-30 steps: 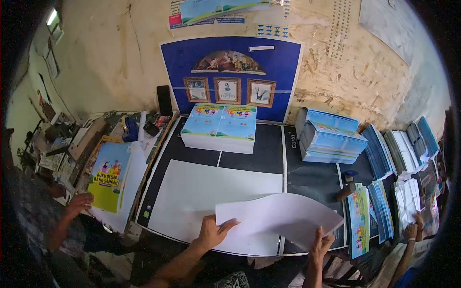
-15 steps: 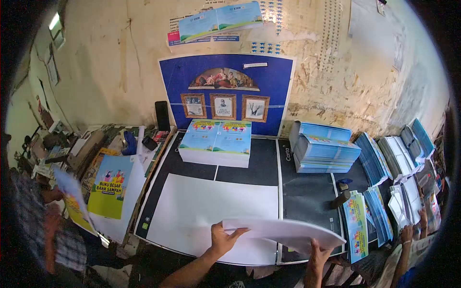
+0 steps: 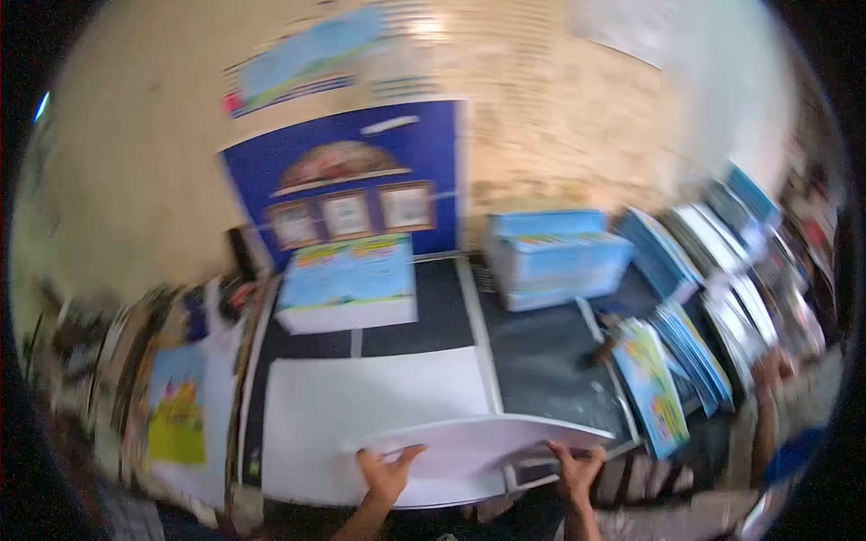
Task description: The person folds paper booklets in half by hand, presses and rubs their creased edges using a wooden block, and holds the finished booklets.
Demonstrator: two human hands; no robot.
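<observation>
Left hand point(image 3: 383, 476) and right hand point(image 3: 577, 469) pinched white sheet point(image 3: 460, 442), from it printed stack point(image 3: 347, 281) stood at eleven o'clock, blue stack point(image 3: 561, 269) at one.

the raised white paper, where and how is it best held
Probably by its two ends: the raised white paper is wide and thin, its upper edge curving, so a hold on one side alone would likely let it droop. Come from left and right, as the left grip and right grip do.

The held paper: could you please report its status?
Left hand and right hand holding paper. Paper bowed, partly over flat white sheet. Nothing visibly blocking.
</observation>
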